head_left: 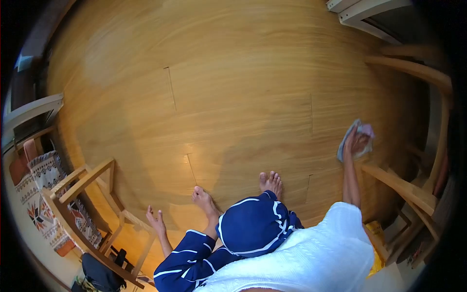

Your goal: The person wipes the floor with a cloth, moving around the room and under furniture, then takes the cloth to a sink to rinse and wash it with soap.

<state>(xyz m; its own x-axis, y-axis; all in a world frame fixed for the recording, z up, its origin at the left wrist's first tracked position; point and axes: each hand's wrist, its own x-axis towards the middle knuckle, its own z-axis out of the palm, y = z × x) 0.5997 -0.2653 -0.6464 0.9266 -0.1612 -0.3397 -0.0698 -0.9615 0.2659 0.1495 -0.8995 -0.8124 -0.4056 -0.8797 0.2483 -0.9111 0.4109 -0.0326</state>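
Out to the right, my right hand [359, 143] presses a crumpled cloth [367, 130] against the wooden floor [233, 97]. The cloth is pale blue and pinkish, bunched around the fingers, and both are slightly smeared by motion. My left hand [156, 220] is held on the left side, near a wooden chair [87, 182], with its fingers apart and nothing in it. Between the two hands are my bare feet and a bent knee in dark blue trousers with white lines.
Wooden chair legs [399, 187] stand close to the right arm. A patterned woven cloth [46, 204] hangs at the left, with a dark bag [99, 272] below it. White frames edge the floor at upper right [367, 12] and left. Something yellow [375, 243] lies behind the right arm.
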